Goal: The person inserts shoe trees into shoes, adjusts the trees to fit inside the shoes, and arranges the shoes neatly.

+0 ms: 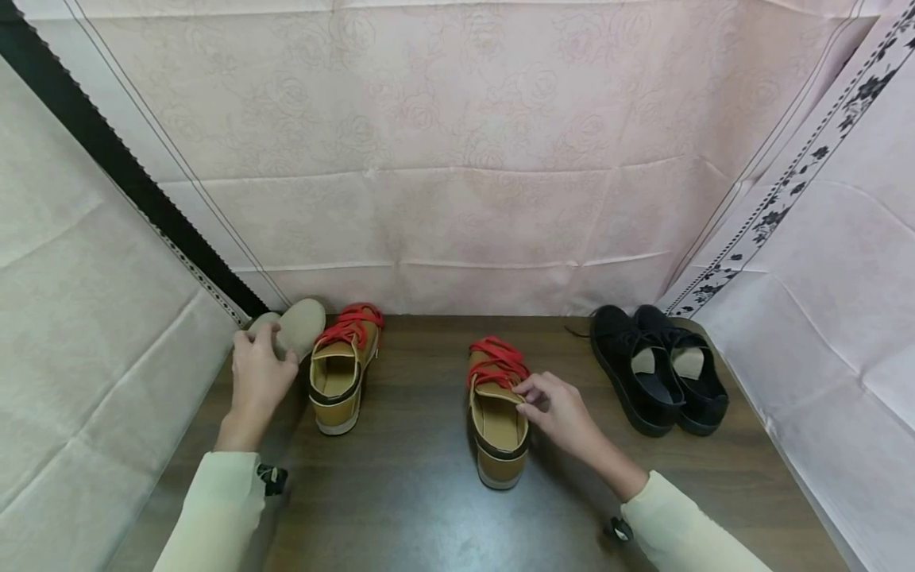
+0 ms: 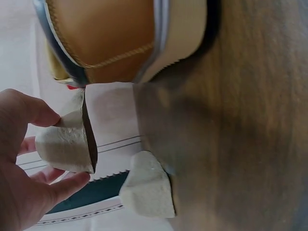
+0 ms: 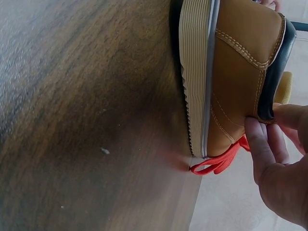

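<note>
A pale moulded shoe insert (image 2: 67,139) is pinched between the thumb and fingers of the left hand (image 1: 259,372), raised beside the left tan shoe (image 1: 341,373). A second pale insert (image 2: 148,187) rests on the wooden surface behind it. The right hand (image 1: 561,413) pinches the collar edge of the other tan shoe (image 1: 498,429), thumb and fingers on either side of the rim in the right wrist view. Both tan shoes have red laces (image 1: 496,359) and stand upright with their heels toward the camera.
Two black shoes (image 1: 636,381) with pale pieces inside stand side by side at the right. Patterned white cloth (image 1: 457,222) rises behind the brown wooden surface (image 1: 400,477), and more cloth stands along both sides.
</note>
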`<action>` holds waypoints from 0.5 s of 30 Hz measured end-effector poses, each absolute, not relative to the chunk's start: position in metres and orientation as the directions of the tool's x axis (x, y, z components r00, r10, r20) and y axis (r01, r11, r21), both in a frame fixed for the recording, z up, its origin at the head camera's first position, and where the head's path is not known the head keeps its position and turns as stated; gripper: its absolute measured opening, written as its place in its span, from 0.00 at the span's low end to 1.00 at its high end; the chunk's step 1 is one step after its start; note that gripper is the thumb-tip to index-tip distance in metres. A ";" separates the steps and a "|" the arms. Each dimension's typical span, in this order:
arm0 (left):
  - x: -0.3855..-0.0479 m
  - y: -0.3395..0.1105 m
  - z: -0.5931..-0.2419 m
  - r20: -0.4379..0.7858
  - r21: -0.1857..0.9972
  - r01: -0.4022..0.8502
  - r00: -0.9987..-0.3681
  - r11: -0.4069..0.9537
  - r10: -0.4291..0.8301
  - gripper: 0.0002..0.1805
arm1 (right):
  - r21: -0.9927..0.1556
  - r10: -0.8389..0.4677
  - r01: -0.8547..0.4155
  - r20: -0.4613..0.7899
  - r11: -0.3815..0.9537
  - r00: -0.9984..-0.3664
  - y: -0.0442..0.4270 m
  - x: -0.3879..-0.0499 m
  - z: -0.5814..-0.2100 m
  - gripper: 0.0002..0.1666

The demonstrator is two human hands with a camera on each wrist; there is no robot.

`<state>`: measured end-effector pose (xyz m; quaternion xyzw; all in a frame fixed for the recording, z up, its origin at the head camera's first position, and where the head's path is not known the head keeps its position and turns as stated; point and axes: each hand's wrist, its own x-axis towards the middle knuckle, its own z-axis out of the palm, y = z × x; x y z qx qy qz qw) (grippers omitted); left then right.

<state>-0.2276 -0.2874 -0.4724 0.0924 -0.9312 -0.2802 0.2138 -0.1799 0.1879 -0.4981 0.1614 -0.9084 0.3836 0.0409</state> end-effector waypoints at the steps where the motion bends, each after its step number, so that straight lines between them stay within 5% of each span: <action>1: -0.227 -0.286 -0.471 0.359 0.561 -0.045 -0.887 0.827 -0.292 0.25 | -0.684 -0.263 -0.326 0.200 0.653 -0.944 0.188 -0.180 -0.498 0.13; 15: -0.218 -0.271 -0.451 0.522 0.531 0.069 -0.812 0.844 -0.262 0.25 | -0.677 -0.261 -0.331 0.207 0.658 -0.943 0.188 -0.180 -0.499 0.14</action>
